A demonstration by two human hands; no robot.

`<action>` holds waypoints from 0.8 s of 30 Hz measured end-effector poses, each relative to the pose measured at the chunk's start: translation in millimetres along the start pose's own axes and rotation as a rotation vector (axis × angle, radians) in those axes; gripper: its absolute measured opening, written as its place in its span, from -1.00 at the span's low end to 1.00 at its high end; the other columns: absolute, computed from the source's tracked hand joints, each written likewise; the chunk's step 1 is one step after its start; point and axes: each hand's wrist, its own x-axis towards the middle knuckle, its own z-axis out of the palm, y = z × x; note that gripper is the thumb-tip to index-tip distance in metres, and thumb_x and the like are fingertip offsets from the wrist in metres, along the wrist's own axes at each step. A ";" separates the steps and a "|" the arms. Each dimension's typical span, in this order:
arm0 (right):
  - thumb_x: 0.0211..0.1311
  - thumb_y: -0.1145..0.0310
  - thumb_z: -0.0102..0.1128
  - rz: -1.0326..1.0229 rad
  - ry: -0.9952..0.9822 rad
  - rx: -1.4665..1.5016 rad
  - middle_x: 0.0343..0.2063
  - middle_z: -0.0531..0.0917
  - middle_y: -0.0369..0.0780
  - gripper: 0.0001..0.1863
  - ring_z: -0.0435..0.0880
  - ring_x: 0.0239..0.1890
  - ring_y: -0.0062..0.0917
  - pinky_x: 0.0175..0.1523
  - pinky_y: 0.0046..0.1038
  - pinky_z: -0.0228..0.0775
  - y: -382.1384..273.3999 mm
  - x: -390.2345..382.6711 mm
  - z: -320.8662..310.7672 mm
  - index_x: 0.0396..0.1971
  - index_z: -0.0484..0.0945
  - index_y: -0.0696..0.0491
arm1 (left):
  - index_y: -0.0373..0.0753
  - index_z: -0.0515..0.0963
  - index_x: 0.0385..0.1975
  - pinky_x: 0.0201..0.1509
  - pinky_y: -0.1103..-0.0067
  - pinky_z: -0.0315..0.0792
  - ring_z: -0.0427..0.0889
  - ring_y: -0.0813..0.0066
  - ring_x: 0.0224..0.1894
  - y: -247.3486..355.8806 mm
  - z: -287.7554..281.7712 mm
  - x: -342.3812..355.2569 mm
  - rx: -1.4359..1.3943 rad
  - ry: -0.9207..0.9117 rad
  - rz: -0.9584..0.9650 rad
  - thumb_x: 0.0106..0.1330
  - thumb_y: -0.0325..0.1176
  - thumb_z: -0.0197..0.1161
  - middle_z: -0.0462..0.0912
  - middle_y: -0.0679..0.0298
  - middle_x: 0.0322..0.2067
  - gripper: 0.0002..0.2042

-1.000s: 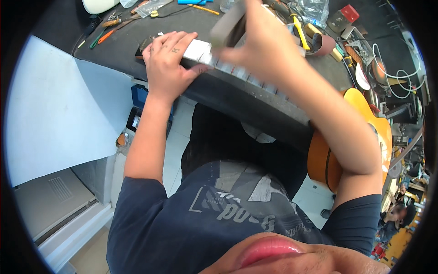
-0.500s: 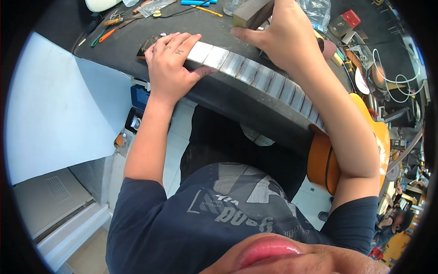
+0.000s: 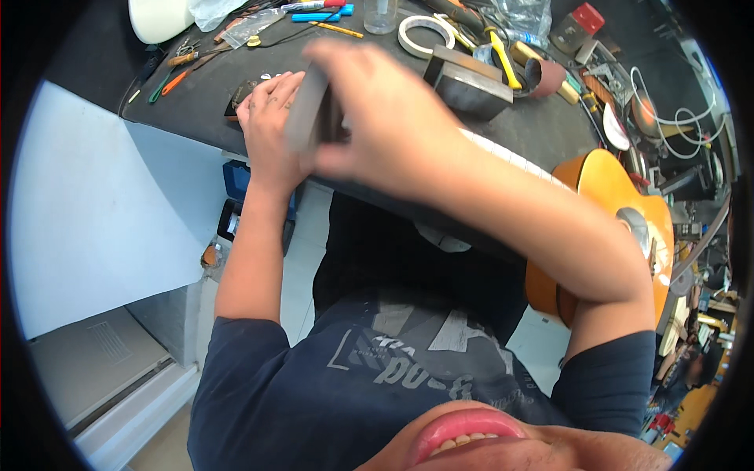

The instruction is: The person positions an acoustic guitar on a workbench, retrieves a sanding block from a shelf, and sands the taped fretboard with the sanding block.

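Note:
An orange-yellow acoustic guitar [image 3: 601, 184] lies across the dark bench, its body at my right and its headstock [image 3: 240, 97] at the left. My left hand [image 3: 269, 118] is wrapped over the neck's headstock end, partly hidden behind what the other hand carries. In my right hand [image 3: 385, 110], smeared by motion, is a grey rectangular block [image 3: 305, 118], held on edge over the neck beside my left hand. Silvery-white covering shows on the fretboard [image 3: 503, 155] beyond my right forearm; most of the neck is hidden under that arm.
Behind the neck stand a heavy metal block [image 3: 471, 88], a roll of masking tape [image 3: 426, 35] and a yellow-handled tool [image 3: 503, 59]. A brown sandpaper roll [image 3: 546, 78] sits farther right. Screwdrivers [image 3: 179, 78], a pencil [image 3: 338, 30] and a clear jar [image 3: 380, 16] lie or stand at the back.
My right hand has swung left and toward me with the grey block, from behind the neck to beside my left hand. The metal block and tape roll now show.

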 end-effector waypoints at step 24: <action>0.16 0.24 0.65 0.297 0.076 -0.227 0.15 0.62 0.20 -0.04 0.68 0.24 0.08 0.37 -0.11 0.57 13.7 23.9 -74.5 0.51 0.33 0.16 | 0.00 0.75 0.28 0.48 0.12 0.31 0.61 0.12 0.34 6.8 -5.9 1.9 0.006 -0.028 -0.044 -0.01 0.13 0.70 0.79 0.32 0.22 -0.23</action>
